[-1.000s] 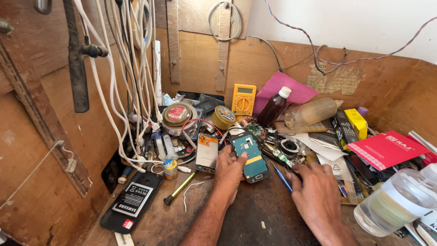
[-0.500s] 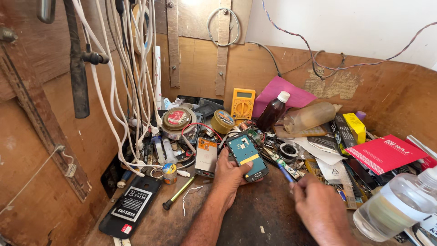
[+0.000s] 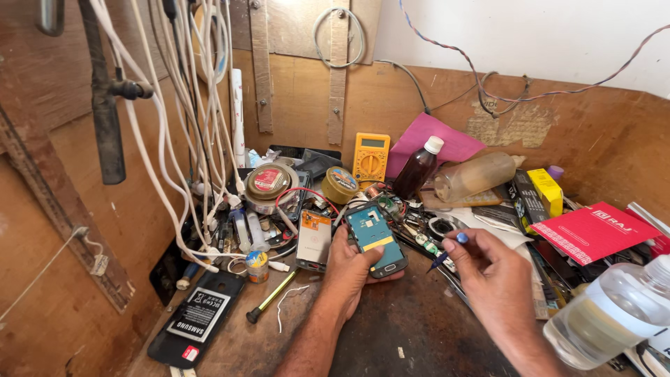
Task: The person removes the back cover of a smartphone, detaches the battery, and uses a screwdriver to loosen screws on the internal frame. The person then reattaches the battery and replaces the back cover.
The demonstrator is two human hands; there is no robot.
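opened phone (image 3: 375,237), top seemingly away-left

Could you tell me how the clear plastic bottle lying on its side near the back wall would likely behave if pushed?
The clear plastic bottle lying on its side would probably roll, since its round body rests on clutter. It looks nearly empty, so it is likely light. Its thin walls may dent under a firm squeeze.
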